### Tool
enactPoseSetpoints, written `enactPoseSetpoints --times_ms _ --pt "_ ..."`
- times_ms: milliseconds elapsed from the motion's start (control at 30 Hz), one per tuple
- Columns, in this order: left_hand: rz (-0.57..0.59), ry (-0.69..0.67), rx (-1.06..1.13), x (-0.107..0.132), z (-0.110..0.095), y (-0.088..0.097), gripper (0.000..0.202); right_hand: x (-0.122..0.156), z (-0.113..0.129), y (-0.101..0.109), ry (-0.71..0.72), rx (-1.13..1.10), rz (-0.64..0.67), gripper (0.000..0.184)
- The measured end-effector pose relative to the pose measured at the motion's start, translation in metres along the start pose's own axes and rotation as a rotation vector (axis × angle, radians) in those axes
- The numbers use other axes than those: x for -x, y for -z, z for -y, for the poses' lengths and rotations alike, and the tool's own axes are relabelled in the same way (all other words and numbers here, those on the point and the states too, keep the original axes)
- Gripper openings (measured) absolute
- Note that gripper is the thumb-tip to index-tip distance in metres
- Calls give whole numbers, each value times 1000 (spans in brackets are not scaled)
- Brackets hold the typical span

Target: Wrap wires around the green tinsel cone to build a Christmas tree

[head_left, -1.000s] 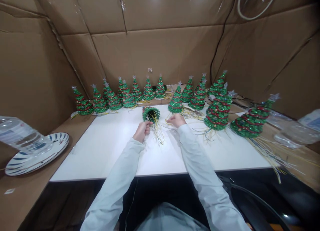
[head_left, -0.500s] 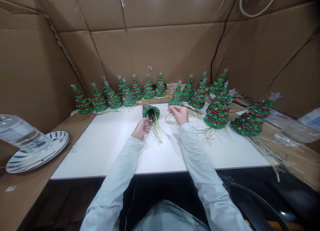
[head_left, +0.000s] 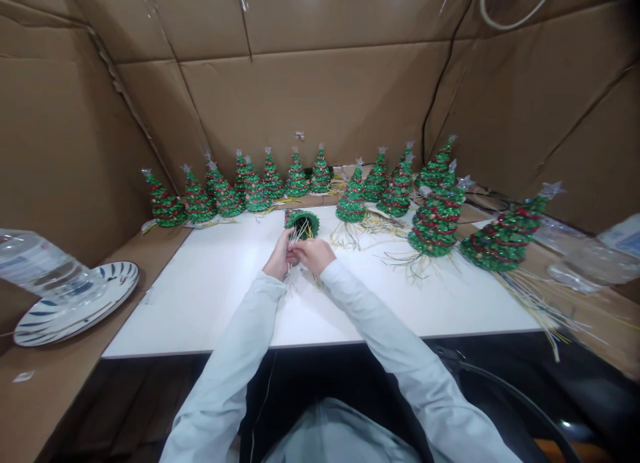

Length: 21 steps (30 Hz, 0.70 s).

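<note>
A small green Christmas tree (head_left: 314, 220) lies on its side on the white board (head_left: 210, 289), its hollow base facing me. White and yellow strings (head_left: 303, 229) come out of that opening. Close in front of it, my left hand (head_left: 281, 255) is closed on the white strings. My right hand (head_left: 314, 255) has its fingers pinched together against the left fingertips, at the same strings. What lies between the right fingertips is too small to tell apart from the bundle. String ends hang below both hands onto the board.
Several finished-looking trees with stars stand along the back, such as one at the left (head_left: 165, 203). Larger ones (head_left: 435, 223) stand at the right with loose strings. A plate (head_left: 120, 276) under a plastic bottle (head_left: 55, 266) is at the left; another bottle (head_left: 600, 259) lies right.
My right hand has moved left and slightly down, from beside a standing tree to my left hand. My left hand has barely shifted, still at the strings.
</note>
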<state>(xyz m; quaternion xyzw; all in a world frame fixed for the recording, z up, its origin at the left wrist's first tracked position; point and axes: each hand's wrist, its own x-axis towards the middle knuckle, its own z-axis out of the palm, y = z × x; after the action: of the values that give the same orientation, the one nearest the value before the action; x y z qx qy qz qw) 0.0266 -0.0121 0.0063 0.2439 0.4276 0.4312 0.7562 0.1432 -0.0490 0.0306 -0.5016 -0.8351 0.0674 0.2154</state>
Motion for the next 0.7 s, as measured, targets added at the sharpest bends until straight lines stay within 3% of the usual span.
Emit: enactPoseSetpoints --times_ms 133,267,333,467,567,633,700 --pt "-88 -107 -77 -4 5 0 27 0 -3 -2 -16 49 73 27" --pt "-32 -87 -37 -3 4 -1 32 0 -5 0 -30 3 43 26" --pt "1 -54 4 0 1 -1 32 0 -6 3 -40 -68 -40 25" --pt "16 50 36 3 -2 -1 21 -1 -21 14 -151 -283 -369 25" --pt "-7 48 36 3 -1 0 17 -1 -38 24 -256 -310 -555 25" --pt "-14 25 27 2 -1 0 15 -1 -45 28 -278 -265 -621 23" --pt "-1 32 23 3 -1 0 19 -1 -45 27 -234 -228 -597 21"
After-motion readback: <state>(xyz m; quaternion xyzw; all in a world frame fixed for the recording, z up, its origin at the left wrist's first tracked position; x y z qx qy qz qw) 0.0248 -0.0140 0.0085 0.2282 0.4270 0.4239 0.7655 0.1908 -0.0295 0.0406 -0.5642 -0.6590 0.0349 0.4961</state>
